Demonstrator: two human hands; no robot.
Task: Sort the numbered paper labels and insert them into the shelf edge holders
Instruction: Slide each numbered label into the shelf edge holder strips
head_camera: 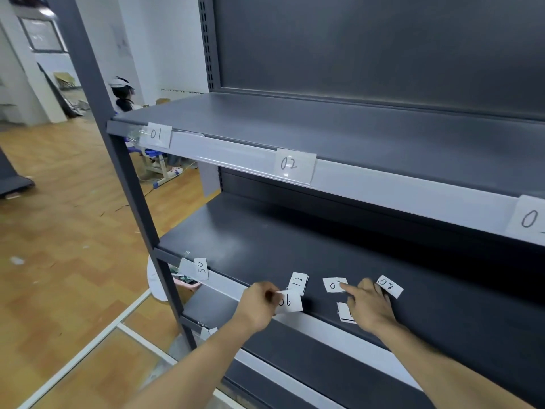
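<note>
Setting: a dark grey metal shelving unit (pixel 368 134) seen from above and in front, standing on a wood-pattern floor (pixel 59 231).
Upper shelf edge: a pale holder strip (pixel 236 157) runs along the front edge; label "01" (pixel 155 134) sits near its left end, label "02" (pixel 290 164) near the middle, and a third label (pixel 529 218) at the right is cut off by the frame edge, only a "0" showing.
Middle shelf edge: label "05" (pixel 201 268) stands turned on its side in the holder near the left upright.
Left hand: the left hand (pixel 258 305) pinches label "06" (pixel 289 302) between thumb and fingers, holding it at the front edge of the middle shelf.
Right hand: the right hand (pixel 368 305) rests palm-down on the middle shelf, not gripping anything, index finger extended and touching a loose label (pixel 333 284) whose second digit is hidden by the fingertip.
Loose labels on the middle shelf: label "12" (pixel 298 283) lies just behind the held one; label "08" (pixel 389 286) lies upside down just beyond the right hand; another label (pixel 345 312) is partly covered by that hand, its number unreadable.
Background: a seated person (pixel 124 95) is visible at a distance behind the left upright.
</note>
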